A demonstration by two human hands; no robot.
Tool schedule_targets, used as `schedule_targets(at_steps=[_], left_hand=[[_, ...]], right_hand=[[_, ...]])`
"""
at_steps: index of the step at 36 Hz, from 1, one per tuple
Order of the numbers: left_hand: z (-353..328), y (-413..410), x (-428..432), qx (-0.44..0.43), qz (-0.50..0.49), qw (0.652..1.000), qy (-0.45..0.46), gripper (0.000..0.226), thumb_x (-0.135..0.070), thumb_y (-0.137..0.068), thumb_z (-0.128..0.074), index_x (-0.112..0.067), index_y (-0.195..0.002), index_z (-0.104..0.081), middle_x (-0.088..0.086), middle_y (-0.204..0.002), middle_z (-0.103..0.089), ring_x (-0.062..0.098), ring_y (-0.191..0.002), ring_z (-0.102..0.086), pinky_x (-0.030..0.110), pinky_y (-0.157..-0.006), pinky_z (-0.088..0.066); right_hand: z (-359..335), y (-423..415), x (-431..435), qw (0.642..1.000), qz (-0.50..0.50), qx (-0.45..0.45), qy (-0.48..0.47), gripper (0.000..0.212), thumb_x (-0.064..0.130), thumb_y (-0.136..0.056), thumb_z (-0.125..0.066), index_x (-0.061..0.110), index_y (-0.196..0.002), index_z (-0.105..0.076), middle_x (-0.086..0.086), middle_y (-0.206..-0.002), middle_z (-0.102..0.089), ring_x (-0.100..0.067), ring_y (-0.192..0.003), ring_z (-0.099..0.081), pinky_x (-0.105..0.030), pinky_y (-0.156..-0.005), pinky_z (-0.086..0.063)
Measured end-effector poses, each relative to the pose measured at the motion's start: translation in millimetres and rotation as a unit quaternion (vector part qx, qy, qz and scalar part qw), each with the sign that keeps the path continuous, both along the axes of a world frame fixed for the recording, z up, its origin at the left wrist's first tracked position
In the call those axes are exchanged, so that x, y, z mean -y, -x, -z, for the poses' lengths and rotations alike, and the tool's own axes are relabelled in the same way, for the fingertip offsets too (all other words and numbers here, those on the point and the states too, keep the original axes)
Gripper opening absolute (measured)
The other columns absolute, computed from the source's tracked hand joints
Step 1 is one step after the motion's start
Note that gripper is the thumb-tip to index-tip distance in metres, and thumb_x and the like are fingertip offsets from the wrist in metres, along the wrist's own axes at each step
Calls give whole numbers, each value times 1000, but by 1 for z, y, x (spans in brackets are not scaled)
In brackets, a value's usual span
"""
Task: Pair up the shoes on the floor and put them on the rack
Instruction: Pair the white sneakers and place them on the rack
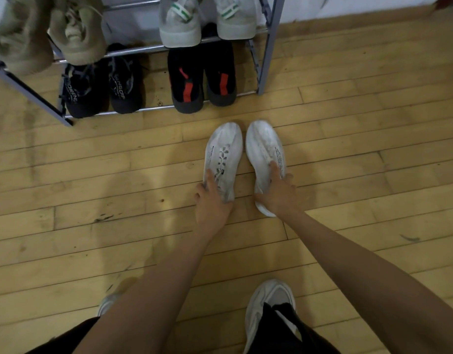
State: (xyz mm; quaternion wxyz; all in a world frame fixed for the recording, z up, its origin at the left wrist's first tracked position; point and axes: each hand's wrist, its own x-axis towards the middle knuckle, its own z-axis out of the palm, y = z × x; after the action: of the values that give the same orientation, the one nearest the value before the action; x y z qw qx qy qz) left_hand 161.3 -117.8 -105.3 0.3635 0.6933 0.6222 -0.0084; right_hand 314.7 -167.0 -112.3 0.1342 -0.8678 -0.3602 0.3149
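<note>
On the wood floor (92, 175) just in front of the rack (268, 47) sit two white sneakers, side by side, toes pointing at the rack, nearly touching at the front. So they're already matched up as a pair. The left hand (211, 200) is clamped on the heel end of the left sneaker (224, 149), fingers over the top by the laces and thumb tucked at the side. The right hand (277, 194) has the right sneaker (262, 146) the same way, fingers curled over the collar with one finger stretched up along the tongue. Grabbing both by the heel makes sense to me: the toes lead, so each one can be slid onto a shelf in one go, and the pair stays together.

As for the rack, the bottom shelf looks full: a black pair with grey lettering (102, 85) on the left and a black pair with red stripes (202, 77) on the right. The shelf above has a tan pair (54, 31) on the left and a pale pair with green stripes (207, 19) on the right. Every pair has heels facing out. I can't see a free slot from here, anything higher is out of view.

My guess is this is the last pair, about to be lifted.
</note>
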Motion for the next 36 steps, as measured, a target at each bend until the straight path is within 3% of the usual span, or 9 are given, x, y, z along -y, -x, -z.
schedule_targets(at_steps=[7, 11, 14, 18, 24, 30, 36], left_hand=[[-24, 10, 6, 71, -27, 997, 20, 77, -28, -81, -66, -21, -144, -22, 17, -134, -29, 39, -119, -39, 44, -96, -41], [-47, 16, 16, 93, -38, 994, -37, 72, -28, -85, -64, -24, -145, -26, 16, -136, -29, 38, -121, -37, 39, -95, -38], [-73, 21, 16, 135, -42, 986, -86, 66, -26, -87, -61, -23, -144, -28, 16, -141, -26, 36, -124, -36, 33, -91, -38], [-118, 26, 11, 166, -42, 969, -180, 64, -22, -88, -63, -18, -144, -31, 20, -140, -28, 37, -125, -36, 42, -100, -42], [-197, 26, 3, 218, -34, 934, -281, 67, -21, -88, -63, -29, -145, -31, 17, -134, -33, 36, -121, -39, 45, -103, -40], [-261, 30, -10, 227, -23, 915, -334, 61, -22, -89, -60, -30, -144, -34, 16, -132, -33, 35, -119, -38, 47, -102, -39], [-317, 33, -29, 248, -30, 904, -346, 63, -26, -90, -58, -34, -144, -29, 15, -144, -21, 35, -134, -24, 49, -111, -32]], right_hand=[[-21, 5, 4, 999, 6, -41, -35, 82, 43, -81, -62, 31, -149, -17, -19, -138, -31, -39, -125, -37, -46, -104, -39], [-57, 14, 5, 994, -15, -7, -112, 80, 38, -83, -61, 30, -149, -17, -20, -140, -28, -41, -125, -34, -47, -103, -37], [-94, 16, 3, 981, -38, 28, -187, 81, 32, -82, -65, 30, -149, -20, -19, -138, -25, -37, -120, -35, -37, -99, -37], [-152, 17, -4, 963, -62, 66, -253, 81, 31, -83, -65, 35, -148, -17, -16, -143, -20, -39, -128, -28, -45, -107, -33], [-226, 29, -9, 938, -74, 100, -324, 81, 28, -85, -65, 33, -149, -16, -14, -144, -18, -37, -128, -28, -39, -107, -29], [-289, 38, -18, 915, -77, 123, -378, 79, 28, -84, -65, 30, -149, -20, -14, -139, -22, -34, -124, -32, -40, -105, -36], [-342, 43, -38, 900, -75, 117, -412, 79, 29, -85, -62, 31, -150, -17, -15, -145, -17, -35, -128, -31, -42, -110, -32]])
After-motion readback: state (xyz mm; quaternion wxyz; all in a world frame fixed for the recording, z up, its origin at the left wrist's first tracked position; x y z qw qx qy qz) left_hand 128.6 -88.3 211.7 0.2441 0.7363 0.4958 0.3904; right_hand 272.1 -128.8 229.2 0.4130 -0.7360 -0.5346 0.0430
